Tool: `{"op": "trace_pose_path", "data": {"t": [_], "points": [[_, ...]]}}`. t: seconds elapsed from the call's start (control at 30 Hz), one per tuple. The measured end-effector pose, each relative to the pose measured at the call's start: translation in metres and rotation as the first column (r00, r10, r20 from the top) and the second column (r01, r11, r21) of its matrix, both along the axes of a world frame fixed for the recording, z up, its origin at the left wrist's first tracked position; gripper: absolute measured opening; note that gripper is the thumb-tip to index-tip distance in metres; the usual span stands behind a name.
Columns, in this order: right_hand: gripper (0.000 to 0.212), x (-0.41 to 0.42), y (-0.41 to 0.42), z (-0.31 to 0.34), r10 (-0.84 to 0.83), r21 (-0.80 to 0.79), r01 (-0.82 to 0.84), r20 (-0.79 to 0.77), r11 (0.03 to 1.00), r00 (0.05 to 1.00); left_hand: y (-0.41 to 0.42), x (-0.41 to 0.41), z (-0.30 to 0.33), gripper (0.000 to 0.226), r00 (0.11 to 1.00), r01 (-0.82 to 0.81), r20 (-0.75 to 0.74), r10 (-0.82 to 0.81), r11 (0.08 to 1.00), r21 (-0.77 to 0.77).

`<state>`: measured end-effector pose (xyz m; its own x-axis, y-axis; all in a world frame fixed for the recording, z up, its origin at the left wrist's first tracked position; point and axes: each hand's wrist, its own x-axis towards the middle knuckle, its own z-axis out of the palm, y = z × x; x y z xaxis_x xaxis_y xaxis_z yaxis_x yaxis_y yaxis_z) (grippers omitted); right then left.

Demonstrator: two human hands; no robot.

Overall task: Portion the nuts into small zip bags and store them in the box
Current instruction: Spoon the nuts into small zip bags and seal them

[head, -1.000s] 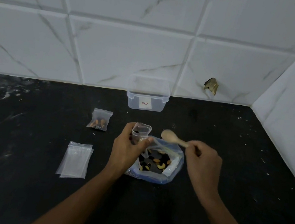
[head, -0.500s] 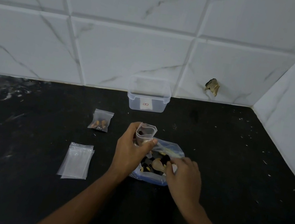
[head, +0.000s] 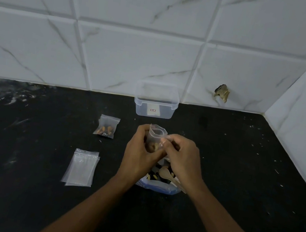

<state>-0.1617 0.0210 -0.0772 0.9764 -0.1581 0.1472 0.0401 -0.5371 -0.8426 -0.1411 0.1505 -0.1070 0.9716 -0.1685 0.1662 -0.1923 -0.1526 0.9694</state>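
Gripping a small clear zip bag [head: 157, 137] holding nuts, the left hand [head: 139, 152] steadied it while the right hand [head: 182, 157] pinched its open rim.

Dim, soft light; dark countertop [head: 15, 184] swallows detail, wide-angle bending the tile lines.

No readable text anywhere. Clear plastic box [head: 156, 100] at 12 o'clock, against the tiled wall, has a white label [head: 153, 112] on its front wall with a small red-outlined mark, too small to read. Large nut bag [head: 157, 188] at 6 o'clock of the hands has a blue printed edge, no legible lettering.
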Motion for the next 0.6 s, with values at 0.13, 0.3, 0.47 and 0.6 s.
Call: {"op": "trace_pose_path", "data": {"t": [0.13, 0.3, 0.47, 0.6], "points": [[0.013, 0.008, -0.016, 0.008, 0.119, 0.011, -0.119, -0.019, 0.993, 0.993, 0.017, 0.009, 0.005, 0.042, 0.984, 0.134, -0.102, -0.148, 0.982, -0.135], [0.012, 0.018, -0.029, 0.014, 0.212, 0.034, -0.211, -0.016, 0.977, 0.977, 0.024, 0.017, 0.02, 0.012, 0.968, 0.139, -0.156, -0.198, 0.936, -0.324], [0.016, 0.021, -0.028, 0.018, 0.233, 0.106, -0.231, -0.005, 0.967, 0.973, 0.022, 0.019, 0.029, 0.012, 0.961, 0.129, -0.183, -0.208, 0.92, -0.369], [0.007, 0.024, -0.025, 0.02, 0.211, 0.033, -0.212, 0.021, 0.977, 0.977, 0.02, 0.02, 0.034, 0.009, 0.965, 0.143, -0.161, -0.208, 0.929, -0.342]]}}
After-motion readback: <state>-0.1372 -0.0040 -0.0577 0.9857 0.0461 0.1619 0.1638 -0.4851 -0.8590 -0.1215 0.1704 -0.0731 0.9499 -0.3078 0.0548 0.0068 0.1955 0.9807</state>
